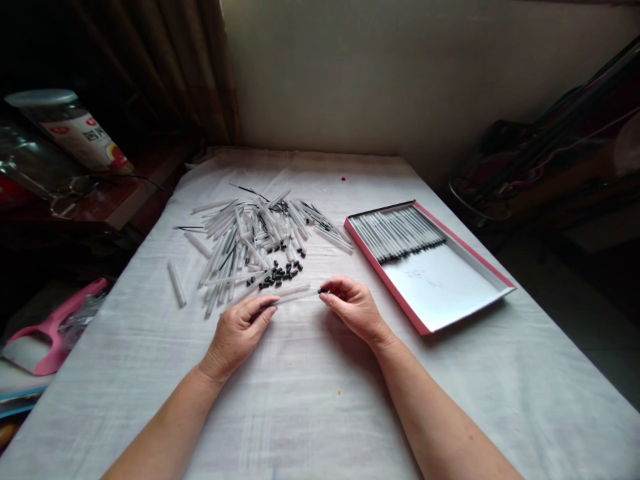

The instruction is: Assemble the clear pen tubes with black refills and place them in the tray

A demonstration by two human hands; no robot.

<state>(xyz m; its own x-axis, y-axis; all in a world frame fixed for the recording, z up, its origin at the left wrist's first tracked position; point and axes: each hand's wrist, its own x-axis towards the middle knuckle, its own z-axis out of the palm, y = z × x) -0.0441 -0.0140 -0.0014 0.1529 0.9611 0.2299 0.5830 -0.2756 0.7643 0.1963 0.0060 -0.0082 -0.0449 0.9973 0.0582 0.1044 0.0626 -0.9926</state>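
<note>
My left hand (245, 331) is closed, thumb and fingers pinching one end of a clear plastic tube (297, 295). At the tube's other end, my right hand (351, 305) pinches a small black cap (323, 291); whether the cap is on the tube or just at its mouth I cannot tell. Just beyond my left hand lie several loose black caps (280, 274) beside a jumbled pile of clear tubes (250, 227). Thin black rods (187, 228) stick out among them. To the right, a row of black-capped tubes (400, 230) lies in a shallow pink-edged box lid (387, 293).
A white cloth (300, 413) covers the table. One tube (177, 283) lies apart at the left. A lidded jar (75, 130) stands on a dark side table (130, 197). A pink-handled object (55, 327) is beside the table's left edge. A wall (360, 80) rises behind.
</note>
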